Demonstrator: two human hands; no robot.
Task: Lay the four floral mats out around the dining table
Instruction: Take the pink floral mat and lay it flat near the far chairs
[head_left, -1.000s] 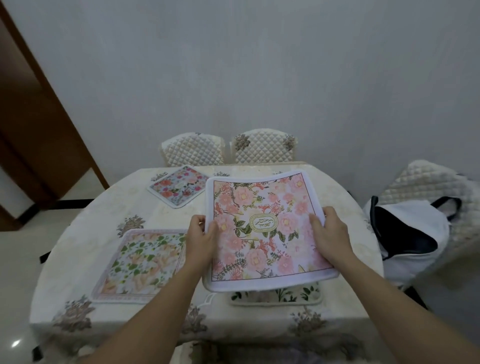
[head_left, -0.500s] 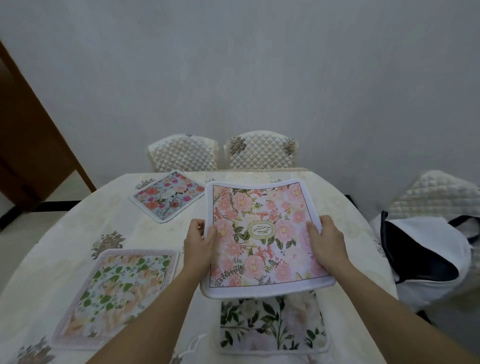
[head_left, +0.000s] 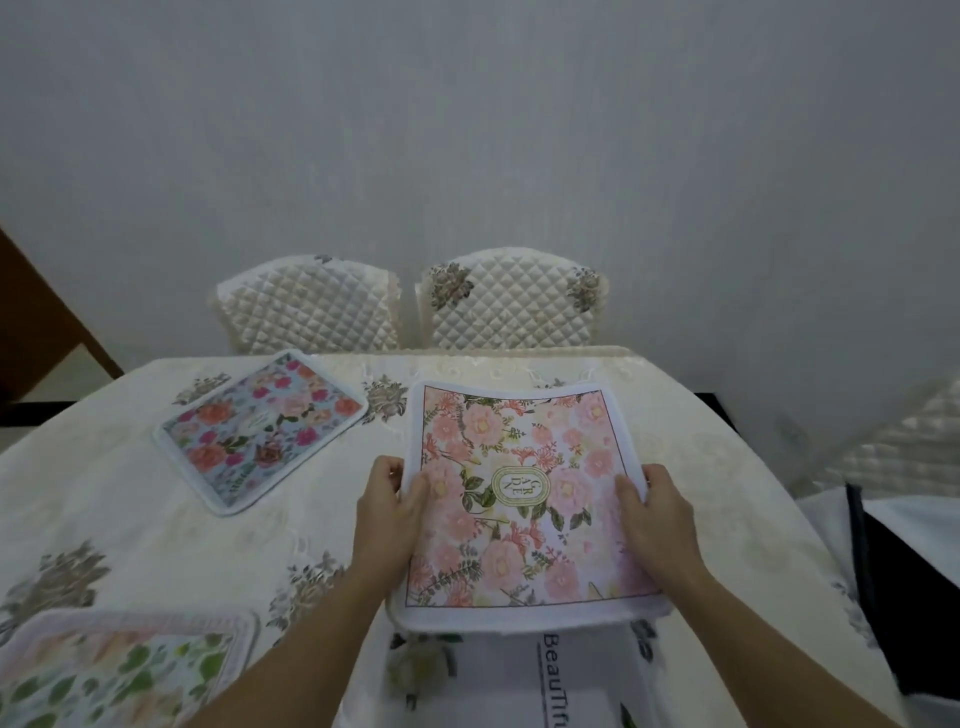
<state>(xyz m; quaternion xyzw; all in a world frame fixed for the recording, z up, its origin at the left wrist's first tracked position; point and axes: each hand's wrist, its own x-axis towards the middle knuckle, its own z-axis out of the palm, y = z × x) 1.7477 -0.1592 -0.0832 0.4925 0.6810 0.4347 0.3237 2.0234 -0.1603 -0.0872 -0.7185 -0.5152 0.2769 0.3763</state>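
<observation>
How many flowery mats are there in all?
4: pink mat held in both hands, bright-flowered mat lying far left, green-leafed mat near left, white-flowered mat partly hidden under the pink one.

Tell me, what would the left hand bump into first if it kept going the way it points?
The left hand points away toward the far edge, holding the pink mat. Ahead lies bare tablecloth, then probably the quilted chairs beyond; depth is hard to judge.

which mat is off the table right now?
The pink rose mat, gripped at its side edges by the left hand and right hand. The blue-ground mat and green-leaf mat lie flat on the tablecloth.
</observation>
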